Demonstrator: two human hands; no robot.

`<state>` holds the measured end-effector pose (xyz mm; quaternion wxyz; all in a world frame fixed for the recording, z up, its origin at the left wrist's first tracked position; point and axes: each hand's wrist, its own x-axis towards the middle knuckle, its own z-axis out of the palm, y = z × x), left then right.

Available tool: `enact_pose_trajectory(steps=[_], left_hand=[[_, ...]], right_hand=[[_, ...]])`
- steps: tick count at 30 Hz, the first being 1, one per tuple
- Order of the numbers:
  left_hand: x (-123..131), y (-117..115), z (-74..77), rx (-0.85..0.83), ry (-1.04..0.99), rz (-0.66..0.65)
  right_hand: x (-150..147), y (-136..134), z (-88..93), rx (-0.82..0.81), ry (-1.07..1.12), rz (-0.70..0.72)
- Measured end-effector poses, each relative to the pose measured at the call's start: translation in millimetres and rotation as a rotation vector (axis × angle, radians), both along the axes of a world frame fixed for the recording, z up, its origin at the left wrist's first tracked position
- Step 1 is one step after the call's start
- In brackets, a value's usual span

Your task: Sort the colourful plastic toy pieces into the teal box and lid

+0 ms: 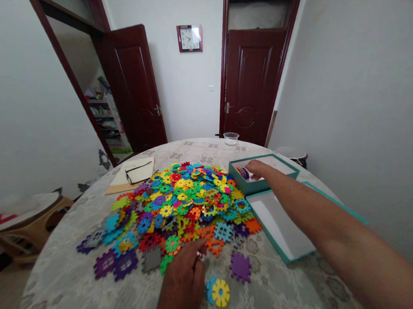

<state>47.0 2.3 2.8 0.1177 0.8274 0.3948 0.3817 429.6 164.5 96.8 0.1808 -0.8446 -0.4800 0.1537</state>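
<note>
My left hand (pixel 183 281) rests at the near edge of a pile of colourful notched plastic pieces (pixel 184 193). Its thumb and fingers are pinched around a tiny white-and-red bit that is too small to name. My right hand (pixel 258 168) reaches into the green box (pixel 257 187), its fingers closed at the end of a row of multicoloured plastic discs (pixel 241 173). Part of those fingers is hidden. Close to my left hand lie a yellow disc (pixel 221 293) overlapping a blue one, and a purple square piece (pixel 240 266).
A box lid (pixel 284 224) lies inside up beneath my right forearm. Glasses (pixel 137 171) sit on a pale notebook (pixel 123 173) at the left. A clear plastic bowl (pixel 231 138) stands at the far edge of the cloth-covered round table (pixel 60 284).
</note>
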Motion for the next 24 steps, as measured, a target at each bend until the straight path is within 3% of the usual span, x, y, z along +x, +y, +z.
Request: enact_pose_trajectory(steps=[4, 7, 10, 13, 15, 19, 24], left_hand=[[2, -2, 4.1, 0.003, 0.007, 0.013], [3, -3, 3.1, -0.015, 0.015, 0.028], [3, -3, -0.2, -0.034, 0.057, 0.052], [4, -3, -2.4, -0.062, 0.101, 0.076], [4, -3, -2.6, -0.075, 0.121, 0.085], [5, -3, -1.7, -0.093, 0.161, 0.106], [4, -2, -1.2, -0.121, 0.174, 0.148]], right_hand=[[-9, -24, 21.8, 0.133, -0.173, 0.054], [-33, -59, 25.7, 0.240, -0.248, 0.158], [-72, -112, 14.4, 0.302, -0.250, 0.437], [-116, -164, -10.0, 0.230, -0.159, 0.679], [-142, -186, -29.1, 0.211, -0.119, 0.747], [-174, -193, -59.2, 0.194, -0.141, 0.788], [-181, -179, -71.6, 0.114, -0.204, 0.756]])
